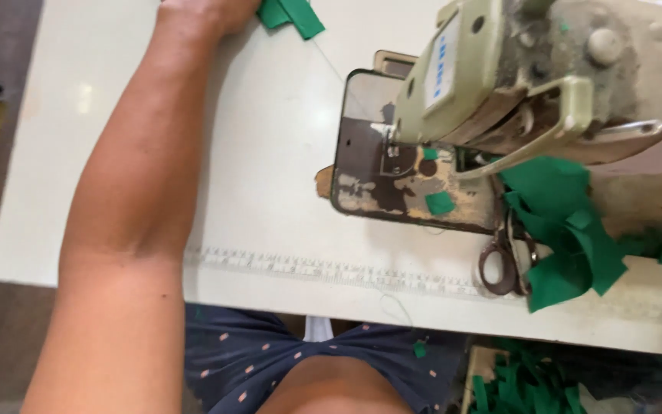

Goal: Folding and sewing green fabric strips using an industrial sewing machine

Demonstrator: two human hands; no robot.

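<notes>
Green fabric strip (293, 15) lies at the table's (270, 192) far edge; our left hand (204, 11) touches it, grip hidden from us.

You have one label in view: a pale rectangular plate with blue print (441, 64) on the sewing machine's (545, 77) end face.

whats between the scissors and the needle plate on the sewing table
In the head view nothing lies between: the scissors handles rest right at the metal needle plate edge, with green fabric scraps beside them.
</notes>
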